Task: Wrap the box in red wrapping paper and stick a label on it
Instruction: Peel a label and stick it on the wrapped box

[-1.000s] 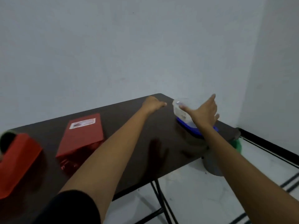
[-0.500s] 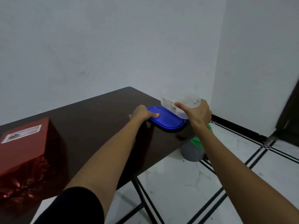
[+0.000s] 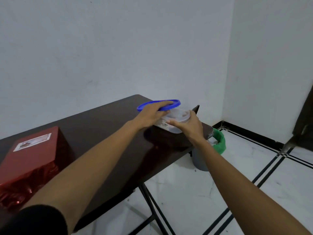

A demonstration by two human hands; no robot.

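A box wrapped in shiny red paper lies at the left end of the dark table, with a white label stuck on its top. At the table's far right end my left hand holds a blue oval lid tilted above a clear plastic container. My right hand grips the near side of that container, which rests on the table.
A grey bin with a green liner stands on the white tiled floor just past the table's right end. Black folding legs show under the table. White walls meet in a corner behind.
My left hand has lifted the blue lid off the table and brought it over the container. My right hand has set the container down on the table. The view has shifted.
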